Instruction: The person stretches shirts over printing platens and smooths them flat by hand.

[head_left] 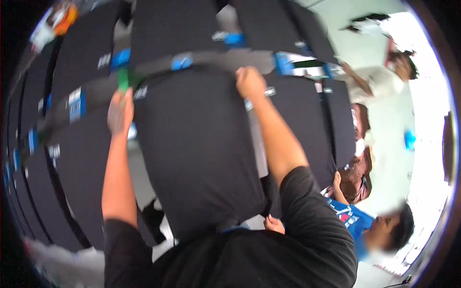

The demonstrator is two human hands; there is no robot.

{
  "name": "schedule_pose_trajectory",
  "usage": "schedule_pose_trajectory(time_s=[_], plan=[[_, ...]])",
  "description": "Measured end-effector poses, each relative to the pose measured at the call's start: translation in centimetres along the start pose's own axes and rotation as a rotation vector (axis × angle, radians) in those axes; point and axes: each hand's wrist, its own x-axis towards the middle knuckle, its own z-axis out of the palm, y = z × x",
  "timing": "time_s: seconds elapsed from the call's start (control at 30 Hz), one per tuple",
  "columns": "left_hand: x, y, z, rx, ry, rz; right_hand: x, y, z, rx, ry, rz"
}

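A black fabric panel (201, 153) lies stretched over the board directly in front of me, its near end close to my body. My right hand (250, 82) is closed on the panel's far right corner. At its far left corner is my left hand (120, 113), smeared by motion, with its fingers together. A bright green piece (124, 79) shows at and between the left fingertips; its kind is too blurred to tell. Both hands are beside a long grey rail (206, 58) that carries blue labels (181, 62).
More black fabric panels (86, 168) lie in rows to the left, right and beyond the rail. At the right, a person in a blue shirt (350, 218) has a hand on a panel's edge. Another person in a white top (377, 84) reaches toward the far right end.
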Motion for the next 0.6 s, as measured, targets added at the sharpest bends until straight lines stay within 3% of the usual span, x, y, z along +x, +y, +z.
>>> schedule_pose_trajectory(time_s=[0.03,0.07,0.1,0.13,0.17,0.2,0.23,0.27,0.3,0.37,0.47,0.53,0.57,0.6], plan=[[-1.6,1.5,-1.7,-0.08,0.003,0.042,-1.9,0.1,-1.5,0.095,0.094,0.012],[-4.2,2.0,-2.9,-0.249,-0.009,0.117,-3.9,1.1,-2.5,0.135,0.174,-0.13],[-7.2,3.3,-4.2,-0.273,0.02,0.158,-6.5,1.4,-4.0,0.274,0.134,-0.047],[-9.6,0.4,-2.8,-0.295,0.066,0.242,-9.0,3.1,-3.5,0.294,0.257,-0.191],[-13.7,1.0,-4.3,-0.301,-0.023,0.208,-12.6,2.8,-5.2,0.409,0.261,-0.146],[-17.9,-1.0,-3.0,-0.319,0.056,0.242,-16.0,3.9,-4.9,0.466,0.174,-0.114],[-22.5,-1.7,-3.0,-0.375,-0.112,0.173,-20.1,3.3,-6.9,0.572,0.138,-0.031],[-27.5,0.7,-4.4,-0.398,-0.065,0.237,-23.4,4.3,-6.0,0.582,0.149,-0.055],[-31.7,-0.7,-3.5,-0.416,-0.198,0.124,-26.6,4.9,-5.3,0.578,0.14,-0.012],[-40.1,0.9,-4.0,-0.44,-0.352,0.108,-32.8,5.0,-5.0,0.636,0.137,0.082],[-50.0,3.8,-4.1,-0.468,-0.605,-0.173,-40.0,5.3,-4.6,0.72,0.067,0.027],[-53.4,2.6,-2.0,-0.617,-0.546,0.124,-42.7,5.5,-5.3,0.77,0.004,0.001],[-53.5,2.4,-3.1,-0.562,-0.625,0.188,-43.6,5.9,-5.4,0.774,0.017,-0.019],[-53.0,3.3,-4.3,-0.521,-0.54,0.234,-44.0,6.3,-5.6,0.787,0.009,-0.033]])
